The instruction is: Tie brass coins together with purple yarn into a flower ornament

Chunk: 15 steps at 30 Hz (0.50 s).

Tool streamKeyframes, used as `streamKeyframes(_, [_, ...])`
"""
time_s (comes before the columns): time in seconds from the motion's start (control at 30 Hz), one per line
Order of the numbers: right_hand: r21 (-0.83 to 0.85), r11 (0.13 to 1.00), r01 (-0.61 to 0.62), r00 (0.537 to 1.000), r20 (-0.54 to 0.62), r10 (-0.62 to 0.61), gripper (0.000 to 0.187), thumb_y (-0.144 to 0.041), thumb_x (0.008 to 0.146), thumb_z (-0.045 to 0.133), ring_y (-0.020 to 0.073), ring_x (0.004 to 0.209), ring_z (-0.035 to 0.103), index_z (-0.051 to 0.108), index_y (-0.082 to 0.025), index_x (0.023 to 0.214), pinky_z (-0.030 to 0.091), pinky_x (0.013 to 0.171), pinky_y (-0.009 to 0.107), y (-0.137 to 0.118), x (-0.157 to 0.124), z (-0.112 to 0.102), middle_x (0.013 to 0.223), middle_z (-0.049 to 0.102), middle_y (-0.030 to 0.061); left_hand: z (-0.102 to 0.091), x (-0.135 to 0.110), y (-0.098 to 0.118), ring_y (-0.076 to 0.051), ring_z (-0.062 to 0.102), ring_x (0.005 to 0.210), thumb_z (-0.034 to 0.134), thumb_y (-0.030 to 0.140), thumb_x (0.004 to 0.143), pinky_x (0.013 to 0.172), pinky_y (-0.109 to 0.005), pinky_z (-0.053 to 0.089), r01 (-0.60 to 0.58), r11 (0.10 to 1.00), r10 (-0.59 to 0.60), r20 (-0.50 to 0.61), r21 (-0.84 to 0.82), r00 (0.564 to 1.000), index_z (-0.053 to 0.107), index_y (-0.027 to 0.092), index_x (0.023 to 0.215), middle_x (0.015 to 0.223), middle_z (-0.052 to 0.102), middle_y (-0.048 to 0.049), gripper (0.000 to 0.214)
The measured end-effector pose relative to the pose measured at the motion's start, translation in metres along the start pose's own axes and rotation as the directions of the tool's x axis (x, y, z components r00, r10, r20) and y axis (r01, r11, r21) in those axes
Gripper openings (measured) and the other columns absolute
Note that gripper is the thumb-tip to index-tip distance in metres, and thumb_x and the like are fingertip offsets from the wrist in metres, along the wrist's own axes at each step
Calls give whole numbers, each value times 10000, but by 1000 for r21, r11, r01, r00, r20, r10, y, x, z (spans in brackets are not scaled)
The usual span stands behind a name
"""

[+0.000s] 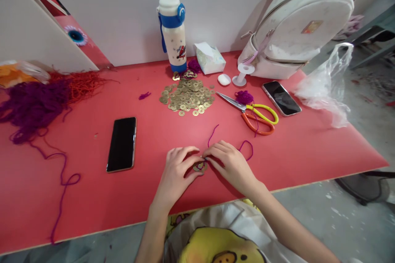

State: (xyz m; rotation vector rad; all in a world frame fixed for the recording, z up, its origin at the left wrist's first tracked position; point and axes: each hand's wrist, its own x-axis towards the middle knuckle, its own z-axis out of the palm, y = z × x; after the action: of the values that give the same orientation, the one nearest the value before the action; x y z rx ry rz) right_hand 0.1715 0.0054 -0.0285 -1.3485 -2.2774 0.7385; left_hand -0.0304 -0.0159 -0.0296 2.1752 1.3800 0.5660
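Close to the table's front edge, my left hand (pixel 182 170) pinches a small group of brass holed coins (pixel 200 167) laced with purple yarn. My right hand (pixel 230 162) meets it there, fingertips closed on the purple yarn (pixel 212 134) at the coins' edge; its exact grip is partly hidden. One yarn end runs forward from between the hands, and a loop lies to the right of my right hand. Further back spreads a heap of loose brass coins (pixel 189 95). To its right lie scissors (pixel 245 107) with one yellow and one orange handle, beside a small purple yarn ball (pixel 244 97).
On the red table (pixel 92 197) are a black-screened phone (pixel 121 144), a second phone (pixel 282 98), and purple yarn (pixel 37 102) at left. Behind stand a bottle (pixel 173 35), tissue pack (pixel 210 59), white spool (pixel 243 74) and backpack (pixel 305 28). A plastic bag (pixel 328 90) lies right.
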Motion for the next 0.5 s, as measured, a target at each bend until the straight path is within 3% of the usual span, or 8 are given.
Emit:
streamKeyframes(0.13, [13, 1000, 5, 1000, -17, -5, 160, -139, 955, 551, 203, 890, 610, 686, -221, 983, 485, 808, 338, 1, 0, 0, 922, 728, 42, 2, 1, -1, -239, 568, 1040, 751, 321, 827, 925, -389, 404, 9, 1000, -8, 65, -13, 998, 635, 264, 1112, 1144, 664, -35, 312])
streamKeyframes(0.5, [-5, 999, 46, 999, 24, -46, 151, -192, 981, 528, 221, 907, 574, 677, -214, 962, 497, 821, 358, 8, -6, -17, 997, 698, 71, 6, 2, 1, -235, 540, 921, 793, 458, 753, 885, -396, 369, 17, 992, -16, -3, 124, 1000, 605, 215, 1007, 960, 601, -24, 398])
